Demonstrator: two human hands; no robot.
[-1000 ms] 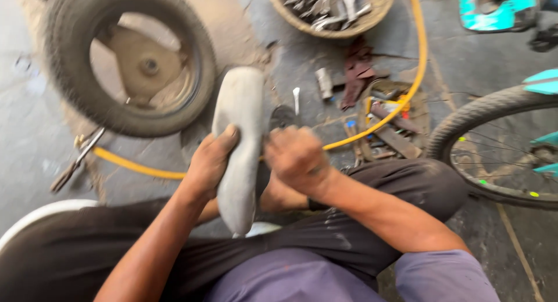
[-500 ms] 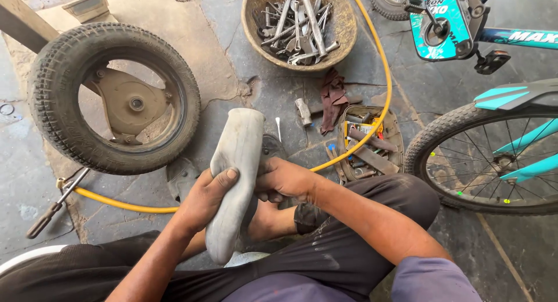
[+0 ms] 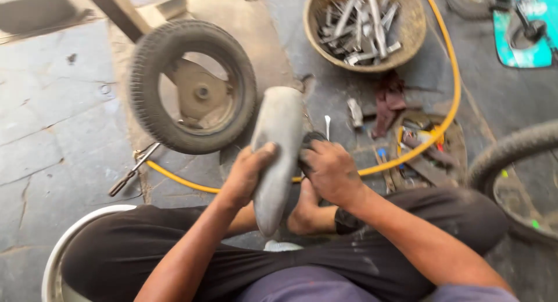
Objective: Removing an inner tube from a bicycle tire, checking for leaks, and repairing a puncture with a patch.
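Note:
I sit cross-legged on a stone floor. My left hand point(image 3: 247, 173) grips the side of a long, dusty grey folded rubber tube point(image 3: 278, 145), held upright over my lap. My right hand point(image 3: 329, 171) presses against the tube's right side, its fingers closed over a small dark object point(image 3: 311, 139) that I cannot identify. A bare foot shows just under the tube.
A small black wheel point(image 3: 192, 87) with a metal hub lies ahead on the left. A round basket point(image 3: 366, 29) holds several metal tools. A yellow hose point(image 3: 447, 98) curves across the floor. A bicycle tyre point(image 3: 511, 162) is at right, a white basin rim point(image 3: 58, 255) at bottom left.
The view has swung right and closer, so the wheel and basket now sit nearer the centre. Both hands stay on the grey tube with much the same grip.

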